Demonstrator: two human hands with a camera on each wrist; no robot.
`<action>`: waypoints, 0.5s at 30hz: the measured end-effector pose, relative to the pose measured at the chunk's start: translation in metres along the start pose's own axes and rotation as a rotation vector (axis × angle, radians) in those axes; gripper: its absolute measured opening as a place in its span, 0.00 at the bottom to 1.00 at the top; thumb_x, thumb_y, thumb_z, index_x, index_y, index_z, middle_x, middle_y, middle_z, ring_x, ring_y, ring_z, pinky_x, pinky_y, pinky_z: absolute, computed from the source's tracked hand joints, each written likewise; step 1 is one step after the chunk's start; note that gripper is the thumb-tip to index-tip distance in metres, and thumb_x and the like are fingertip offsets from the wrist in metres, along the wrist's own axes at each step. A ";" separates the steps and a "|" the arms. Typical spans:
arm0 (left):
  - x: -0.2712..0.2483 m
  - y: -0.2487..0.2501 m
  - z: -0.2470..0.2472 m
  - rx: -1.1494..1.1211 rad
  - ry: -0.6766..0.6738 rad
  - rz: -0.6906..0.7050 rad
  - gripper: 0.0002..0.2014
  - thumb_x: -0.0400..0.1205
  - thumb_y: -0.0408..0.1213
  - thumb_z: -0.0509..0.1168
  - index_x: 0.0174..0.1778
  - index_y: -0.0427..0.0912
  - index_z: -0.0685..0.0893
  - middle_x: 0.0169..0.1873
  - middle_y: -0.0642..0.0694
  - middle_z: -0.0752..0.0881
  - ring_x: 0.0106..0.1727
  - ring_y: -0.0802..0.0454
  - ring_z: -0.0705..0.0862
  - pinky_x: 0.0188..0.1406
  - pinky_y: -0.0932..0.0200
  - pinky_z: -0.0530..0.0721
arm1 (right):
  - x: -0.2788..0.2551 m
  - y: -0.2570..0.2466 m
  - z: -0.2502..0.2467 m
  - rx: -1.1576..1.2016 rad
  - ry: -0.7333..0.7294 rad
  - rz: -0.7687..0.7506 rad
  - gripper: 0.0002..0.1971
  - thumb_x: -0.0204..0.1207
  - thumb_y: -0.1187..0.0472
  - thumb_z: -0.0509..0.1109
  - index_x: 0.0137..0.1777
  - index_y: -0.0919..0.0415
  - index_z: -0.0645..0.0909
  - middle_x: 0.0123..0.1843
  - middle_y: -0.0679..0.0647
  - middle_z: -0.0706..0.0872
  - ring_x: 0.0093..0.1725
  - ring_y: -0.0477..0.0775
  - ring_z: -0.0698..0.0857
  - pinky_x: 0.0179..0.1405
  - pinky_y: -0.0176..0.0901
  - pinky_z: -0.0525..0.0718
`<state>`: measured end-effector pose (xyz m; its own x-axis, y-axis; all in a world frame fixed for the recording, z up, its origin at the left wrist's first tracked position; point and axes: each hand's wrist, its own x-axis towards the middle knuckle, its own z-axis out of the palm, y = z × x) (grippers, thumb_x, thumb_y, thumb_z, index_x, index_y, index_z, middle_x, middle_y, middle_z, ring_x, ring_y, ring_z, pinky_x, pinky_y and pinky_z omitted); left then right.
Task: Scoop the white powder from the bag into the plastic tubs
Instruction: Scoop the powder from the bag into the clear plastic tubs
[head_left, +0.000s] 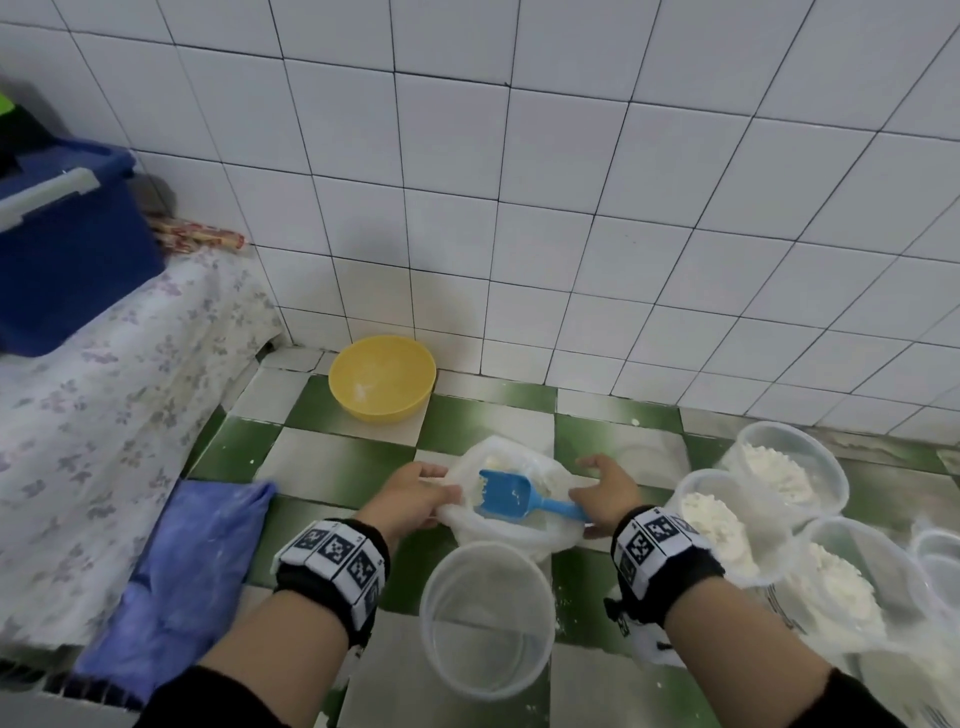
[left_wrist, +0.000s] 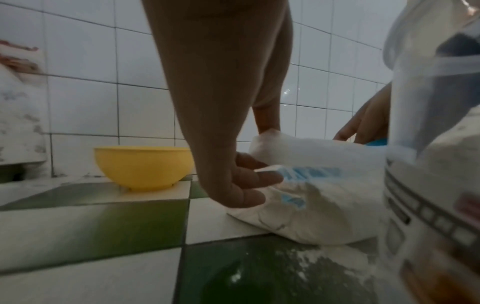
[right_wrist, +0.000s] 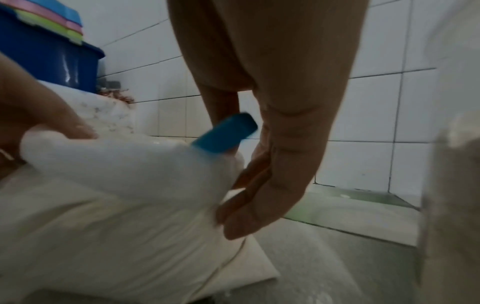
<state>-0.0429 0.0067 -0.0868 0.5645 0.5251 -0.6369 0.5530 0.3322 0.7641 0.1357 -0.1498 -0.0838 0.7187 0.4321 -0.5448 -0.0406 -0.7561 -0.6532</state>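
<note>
On the green-and-white tiled bench (head_left: 332, 462), against the tiled wall (head_left: 571, 182), a bed (head_left: 104, 415) with a flowered sheet stands at the left edge and carries a blue crate (head_left: 62, 260). A blue cloth (head_left: 197, 561) lies at the bench's near left. The bag (head_left: 514, 525) of white powder sits in the middle of the bench, its mouth open upward. Just in front of it stands an empty tub (head_left: 485, 618); three tubs heaped with powder (head_left: 779, 473) cluster at the right edge. A yellow bowl (head_left: 382, 376) rests at the back by the wall. The blue scoop (head_left: 511, 499) lies in the bag's mouth, handle pointing right. The left hand (head_left: 415, 499) pinches the bag's left rim, fingers (left_wrist: 249, 185) curled on the plastic. The right hand (head_left: 605, 493) holds the right rim beside the scoop handle, fingers (right_wrist: 249, 205) bent against the plastic.
</note>
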 end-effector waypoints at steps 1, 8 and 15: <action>-0.002 0.000 -0.001 -0.069 -0.009 0.009 0.18 0.77 0.31 0.73 0.62 0.42 0.80 0.57 0.40 0.87 0.56 0.43 0.88 0.56 0.47 0.89 | 0.000 0.002 -0.001 0.097 0.013 0.013 0.19 0.77 0.69 0.65 0.64 0.51 0.72 0.60 0.60 0.79 0.50 0.63 0.85 0.42 0.61 0.89; -0.014 0.004 -0.013 -0.397 -0.021 0.111 0.16 0.80 0.31 0.69 0.64 0.40 0.78 0.60 0.36 0.85 0.58 0.37 0.88 0.51 0.42 0.89 | -0.011 -0.005 -0.016 0.537 0.043 -0.033 0.19 0.78 0.74 0.63 0.63 0.53 0.73 0.52 0.66 0.81 0.48 0.64 0.86 0.41 0.62 0.89; -0.031 0.008 -0.028 -0.510 -0.071 0.192 0.18 0.79 0.30 0.67 0.66 0.40 0.77 0.59 0.36 0.87 0.59 0.35 0.88 0.51 0.40 0.90 | -0.030 -0.024 -0.025 0.647 0.017 -0.186 0.18 0.80 0.74 0.61 0.63 0.52 0.75 0.47 0.61 0.81 0.44 0.60 0.85 0.44 0.60 0.89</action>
<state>-0.0732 0.0153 -0.0582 0.6757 0.5654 -0.4730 0.0786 0.5827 0.8089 0.1321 -0.1569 -0.0388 0.7644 0.5149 -0.3881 -0.3193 -0.2206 -0.9216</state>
